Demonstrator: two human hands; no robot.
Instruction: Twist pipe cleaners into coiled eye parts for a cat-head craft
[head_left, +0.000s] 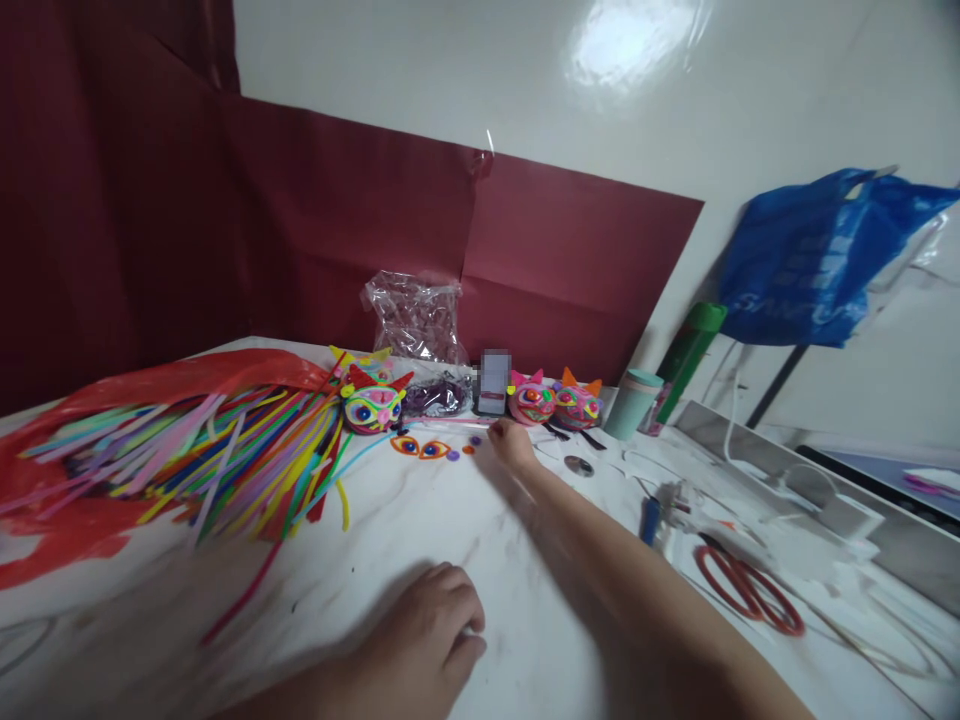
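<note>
My right hand (511, 443) reaches far across the white table, just in front of a phone (493, 385); its fingers are curled closed, and what they hold, if anything, is too small to tell. Close to the near edge, my left hand (441, 630) rests with fingers bent in and pressed together, their contents hidden. Two orange-rimmed eye shapes (420, 448) lie left of my right hand, with small purple and orange discs (469, 450) beside them. Colourful horned heads stand behind: one (373, 402) on the left, two (532, 399) to the right of the phone.
Many coloured fuzzy strips (225, 450) spread over red plastic (247, 370) at the left. On the right are red-handled scissors (750, 585), a blue-handled tool (650, 520), a pale green cup (634, 405) and cables. Crumpled clear plastic (416, 315) stands at the back.
</note>
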